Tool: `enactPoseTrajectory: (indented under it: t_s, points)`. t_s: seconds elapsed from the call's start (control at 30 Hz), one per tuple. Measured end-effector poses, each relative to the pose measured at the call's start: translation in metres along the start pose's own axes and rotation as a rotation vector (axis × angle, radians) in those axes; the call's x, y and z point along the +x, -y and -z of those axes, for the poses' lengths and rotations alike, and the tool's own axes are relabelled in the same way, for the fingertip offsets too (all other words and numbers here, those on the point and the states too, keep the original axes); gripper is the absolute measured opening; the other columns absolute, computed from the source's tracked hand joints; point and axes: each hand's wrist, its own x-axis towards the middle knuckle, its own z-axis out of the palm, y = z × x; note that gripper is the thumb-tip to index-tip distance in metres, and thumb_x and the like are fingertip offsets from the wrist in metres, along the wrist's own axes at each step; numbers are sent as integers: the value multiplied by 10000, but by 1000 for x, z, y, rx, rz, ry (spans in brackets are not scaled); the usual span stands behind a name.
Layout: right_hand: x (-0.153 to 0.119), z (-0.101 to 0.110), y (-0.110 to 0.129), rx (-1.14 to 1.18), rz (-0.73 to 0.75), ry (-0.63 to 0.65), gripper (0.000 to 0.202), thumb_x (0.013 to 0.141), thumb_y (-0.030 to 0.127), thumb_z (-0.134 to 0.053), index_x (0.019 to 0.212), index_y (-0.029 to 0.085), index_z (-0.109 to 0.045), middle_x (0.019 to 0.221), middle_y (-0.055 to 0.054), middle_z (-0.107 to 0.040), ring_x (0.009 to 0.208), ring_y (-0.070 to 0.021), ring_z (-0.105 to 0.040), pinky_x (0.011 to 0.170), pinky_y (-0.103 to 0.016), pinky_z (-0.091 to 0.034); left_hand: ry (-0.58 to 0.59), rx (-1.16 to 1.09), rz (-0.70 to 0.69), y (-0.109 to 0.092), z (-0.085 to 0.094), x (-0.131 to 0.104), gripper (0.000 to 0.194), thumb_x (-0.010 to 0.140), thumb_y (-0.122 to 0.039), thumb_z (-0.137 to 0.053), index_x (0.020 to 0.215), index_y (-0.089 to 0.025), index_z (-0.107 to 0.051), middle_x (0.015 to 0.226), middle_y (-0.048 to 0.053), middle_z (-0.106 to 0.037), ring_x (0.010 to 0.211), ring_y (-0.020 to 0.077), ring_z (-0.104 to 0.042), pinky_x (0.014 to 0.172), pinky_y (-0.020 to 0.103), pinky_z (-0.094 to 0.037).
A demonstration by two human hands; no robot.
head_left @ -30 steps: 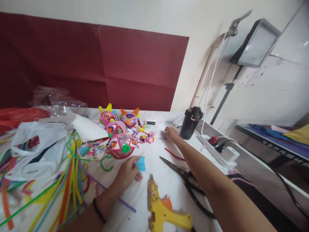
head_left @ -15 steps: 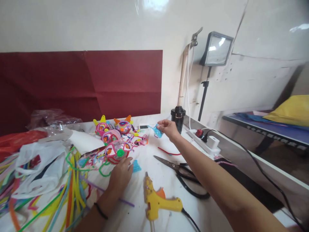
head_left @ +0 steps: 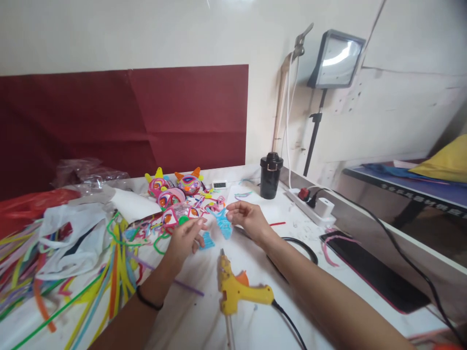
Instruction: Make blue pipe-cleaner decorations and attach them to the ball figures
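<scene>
My right hand (head_left: 248, 218) pinches a flat blue piece (head_left: 223, 224) with forked upper ends, which looks made of pipe cleaner, and holds it above the white table. To its left hovers my left hand (head_left: 188, 239), fingers bent and apart with nothing visible in them. A second, smaller blue piece (head_left: 207, 241) lies on the table beside the left fingertips. Just below both hands lies a yellow glue gun (head_left: 233, 294), its nozzle toward them. Behind the left hand sit several colourful decorated figures (head_left: 188, 183). Scissors (head_left: 312, 250) are mostly hidden under my right forearm.
Loose pipe cleaners (head_left: 115, 277) and a white bag (head_left: 75, 238) fill the left side. At the back stand a small digital display (head_left: 219, 184) and a black cup (head_left: 271, 177). A power strip (head_left: 310, 208) and a phone (head_left: 379, 272) lie on the right.
My right hand has come back toward me from near the black cup, bringing the forked blue piece close to my left hand. My left hand has lifted slightly. The view has shifted a little.
</scene>
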Motion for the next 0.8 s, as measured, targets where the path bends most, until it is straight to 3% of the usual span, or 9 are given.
enactPoseTrajectory:
  t_s: [0.2, 0.4, 0.53, 0.7, 0.8]
  points:
    - [-14, -8, -9, -14, -14, 2, 228, 524, 207, -768, 725, 166, -670, 648, -4, -650, 596, -122, -582, 572, -260, -487, -20, -48, -22, 5, -9, -9, 322, 724, -417, -603, 850, -124, -643, 779, 55, -670, 428, 85, -538, 328, 179, -337]
    - [-24, -15, -14, -32, -61, 28, 241, 548, 254, -787, 740, 173, -665, 671, -11, -661, 626, -138, -605, 612, -278, -500, 11, -25, -6, 8, -9, -13, 253, 728, -386, -600, 625, -156, -580, 412, -32, -546, 329, 68, -420, 333, 172, -293]
    - [-28, -18, -16, -41, -87, 60, 250, 560, 256, -783, 759, 172, -657, 698, -11, -648, 631, -128, -590, 614, -266, -492, 41, 45, -4, 15, -7, -11, 266, 735, -360, -597, 565, -164, -538, 424, -21, -575, 324, 64, -415, 339, 174, -301]
    - [-30, -18, -15, -124, -79, 124, 337, 614, 268, -755, 927, 190, -655, 773, 3, -615, 590, -96, -537, 551, -233, -440, 92, 85, -16, 22, -6, -10, 291, 768, -356, -566, 547, -173, -514, 429, -28, -563, 328, 66, -423, 343, 174, -307]
    - [-31, -18, -13, -189, -102, 170, 212, 655, 325, -727, 795, 171, -686, 619, 19, -587, 544, -98, -501, 523, -231, -407, 152, 53, -34, 24, -6, -10, 289, 770, -368, -568, 562, -172, -528, 444, -35, -544, 349, 69, -438, 356, 176, -330]
